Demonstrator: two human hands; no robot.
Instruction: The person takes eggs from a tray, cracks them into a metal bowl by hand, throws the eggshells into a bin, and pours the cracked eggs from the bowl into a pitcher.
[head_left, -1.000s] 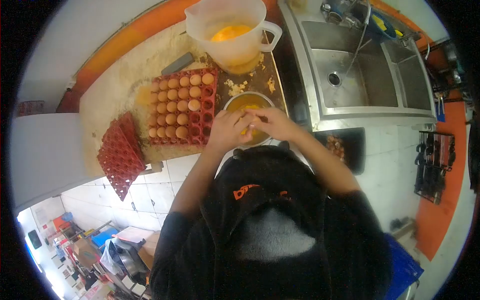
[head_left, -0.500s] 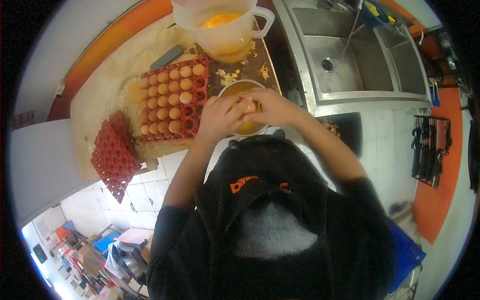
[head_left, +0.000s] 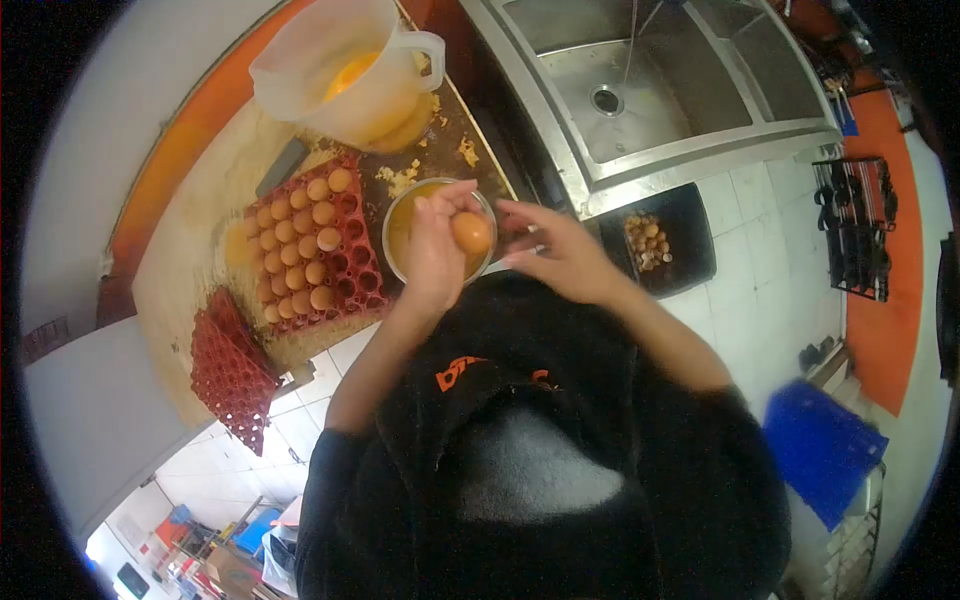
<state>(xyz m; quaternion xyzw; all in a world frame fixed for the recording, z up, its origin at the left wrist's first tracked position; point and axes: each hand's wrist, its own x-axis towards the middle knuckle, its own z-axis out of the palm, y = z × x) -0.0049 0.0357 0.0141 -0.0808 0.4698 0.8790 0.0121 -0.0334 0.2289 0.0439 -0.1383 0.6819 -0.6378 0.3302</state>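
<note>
In my left hand (head_left: pixel 436 252) is a brown egg (head_left: pixel 472 233), held by the fingers over a round bowl (head_left: pixel 391 214) of yellow liquid egg. My right hand (head_left: pixel 565 252) is apart from it on the right, fingers spread and slightly blurred, with nothing clear between them. Left of the bowl lies a red egg tray (head_left: pixel 367 283) with several brown eggs (head_left: pixel 303 222); its cups nearest the bowl hold none. Behind the bowl stands a large translucent jug (head_left: pixel 290 85) with egg yolk inside.
Right of the bowl, a black bin (head_left: pixel 690 262) holds eggshells (head_left: pixel 648 242). A steel sink (head_left: pixel 690 100) with running water stands behind it. Stacked red trays (head_left: pixel 232 370) overhang the table's near left edge. A grey block (head_left: pixel 283 167) lies beside the egg tray.
My hands, together over the bowl before, have parted; the right has moved away to the right. The egg in my left hand now shows plainly. The whole view has shifted and turned.
</note>
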